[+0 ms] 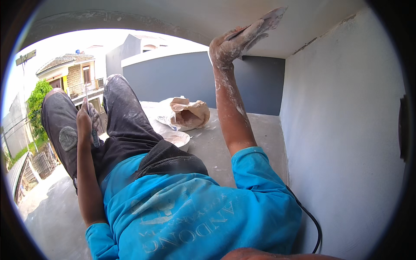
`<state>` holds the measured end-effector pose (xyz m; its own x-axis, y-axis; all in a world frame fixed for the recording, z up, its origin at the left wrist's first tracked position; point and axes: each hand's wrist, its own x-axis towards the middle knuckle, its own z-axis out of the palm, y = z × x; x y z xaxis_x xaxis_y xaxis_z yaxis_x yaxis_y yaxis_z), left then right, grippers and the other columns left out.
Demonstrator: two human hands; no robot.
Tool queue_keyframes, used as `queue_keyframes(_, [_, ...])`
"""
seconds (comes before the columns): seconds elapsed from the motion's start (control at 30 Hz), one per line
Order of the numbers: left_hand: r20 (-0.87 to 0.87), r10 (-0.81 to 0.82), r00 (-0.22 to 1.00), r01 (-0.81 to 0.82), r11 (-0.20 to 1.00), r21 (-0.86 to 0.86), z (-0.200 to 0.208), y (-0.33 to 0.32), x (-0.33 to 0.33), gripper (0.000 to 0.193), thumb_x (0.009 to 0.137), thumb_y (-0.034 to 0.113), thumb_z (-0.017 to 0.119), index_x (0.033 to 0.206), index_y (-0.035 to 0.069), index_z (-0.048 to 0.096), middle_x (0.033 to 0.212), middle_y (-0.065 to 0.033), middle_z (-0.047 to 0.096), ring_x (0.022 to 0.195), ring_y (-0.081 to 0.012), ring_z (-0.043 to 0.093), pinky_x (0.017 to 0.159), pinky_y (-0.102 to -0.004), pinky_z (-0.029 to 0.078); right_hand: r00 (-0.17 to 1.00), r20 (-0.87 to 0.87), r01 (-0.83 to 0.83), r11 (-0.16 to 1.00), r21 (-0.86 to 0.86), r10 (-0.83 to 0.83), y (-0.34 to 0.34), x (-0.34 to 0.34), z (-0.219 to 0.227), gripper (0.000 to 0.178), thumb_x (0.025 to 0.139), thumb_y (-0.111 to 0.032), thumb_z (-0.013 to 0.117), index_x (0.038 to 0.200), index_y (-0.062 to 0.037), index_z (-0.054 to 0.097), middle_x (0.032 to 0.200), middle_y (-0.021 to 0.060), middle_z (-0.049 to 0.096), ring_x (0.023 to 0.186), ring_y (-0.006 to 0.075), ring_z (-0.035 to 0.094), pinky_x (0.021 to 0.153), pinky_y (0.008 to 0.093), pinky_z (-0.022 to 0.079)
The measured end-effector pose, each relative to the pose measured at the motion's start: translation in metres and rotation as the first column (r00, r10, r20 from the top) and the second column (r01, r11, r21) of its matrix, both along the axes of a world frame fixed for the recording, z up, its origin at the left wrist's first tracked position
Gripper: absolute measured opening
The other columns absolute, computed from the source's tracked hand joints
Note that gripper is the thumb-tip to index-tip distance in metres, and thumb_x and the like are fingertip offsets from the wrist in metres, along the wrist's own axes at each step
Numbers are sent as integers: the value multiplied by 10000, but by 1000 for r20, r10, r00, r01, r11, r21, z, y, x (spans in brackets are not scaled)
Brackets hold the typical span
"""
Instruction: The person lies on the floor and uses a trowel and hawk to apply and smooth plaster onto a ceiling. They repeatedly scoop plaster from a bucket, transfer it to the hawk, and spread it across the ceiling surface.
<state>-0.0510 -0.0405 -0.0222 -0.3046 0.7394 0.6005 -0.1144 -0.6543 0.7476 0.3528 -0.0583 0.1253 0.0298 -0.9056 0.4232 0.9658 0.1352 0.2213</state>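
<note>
My right hand (240,41) is raised to the underside of a smooth pale ceiling (173,15). Its fingers are stretched out close to that surface, and whitish plaster coats the hand and streaks the forearm. Whether the fingertips touch the ceiling, or press something thin against it, I cannot make out. Lower down on the left, my left hand (85,119) is closed around a thin grey tool that looks like a putty knife (95,136), held upright between my bent knees and seen almost edge-on.
Past my hip stand a white bowl (184,141) with pale paste and an open, crumpled paper sack (190,115) on the grey slab (255,125). A white wall (338,112) rises close on my right, with a black cable (314,216) beside my shoulder. Street and houses lie beyond the left edge.
</note>
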Motion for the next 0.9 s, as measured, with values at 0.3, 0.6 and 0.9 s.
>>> queue_keyframes(0.3, [-26, -61, 998, 61, 998, -4, 7, 1, 3, 384, 1024, 347, 305, 731, 126, 416, 541, -13, 410, 348, -96, 331, 321, -243, 276, 944, 266, -99, 939, -328, 193, 29, -39, -26, 600, 864, 62, 447, 1433, 32, 260, 1487, 303, 213, 1376, 466, 240, 1132, 540, 236])
queue_keyframes(0.6, [-83, -106, 991, 106, 994, -9, 9, 1, 15, 366, 1007, 348, 330, 723, 130, 408, 533, 12, 376, 369, -91, 319, 351, -247, 282, 741, 226, -546, 763, -346, 633, -67, -2, -33, 600, 863, 77, 327, 1444, 91, 180, 1520, 252, 182, 1394, 384, 252, 1163, 440, 214])
queue_keyframes(0.9, [-86, -51, 995, 49, 998, -27, 8, -10, 6, 376, 1011, 367, 331, 731, 132, 419, 544, 7, 396, 369, -86, 339, 349, -245, 297, 897, 408, -49, 953, -298, 173, -67, -48, -22, 610, 824, 68, 535, 1402, 66, 339, 1466, 225, 350, 1357, 403, 332, 1107, 480, 317])
